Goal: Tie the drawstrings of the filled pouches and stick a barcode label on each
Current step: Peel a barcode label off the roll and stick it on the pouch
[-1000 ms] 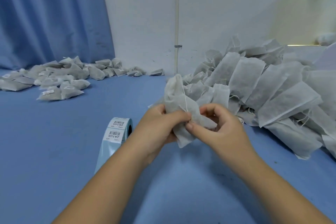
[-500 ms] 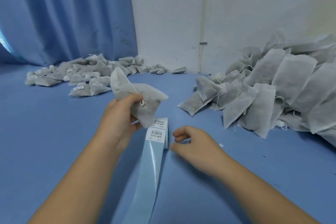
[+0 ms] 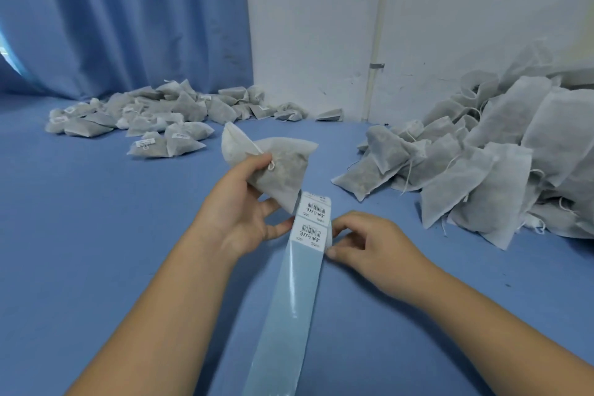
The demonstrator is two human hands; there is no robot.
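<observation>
My left hand (image 3: 239,212) grips a filled grey pouch (image 3: 283,170) just above the blue table, its drawstring knotted at the neck near my thumb. A strip of pale blue label backing (image 3: 289,299) runs from the bottom edge up to the label roll under the pouch. Two white barcode labels (image 3: 311,225) sit at the strip's top. My right hand (image 3: 369,244) pinches the right edge of the nearer label with thumb and forefinger. My left fingertips touch the strip's left edge.
A heap of grey pouches with loose strings (image 3: 488,157) fills the right side. A flatter spread of labelled pouches (image 3: 154,119) lies at the back left, before a blue curtain (image 3: 122,16). A white wall (image 3: 418,10) stands behind the blue table (image 3: 80,251).
My right hand left the pouch, went down to the label strip and now pinches a label's edge. My left hand carried the tied pouch over the roll. The view swung left.
</observation>
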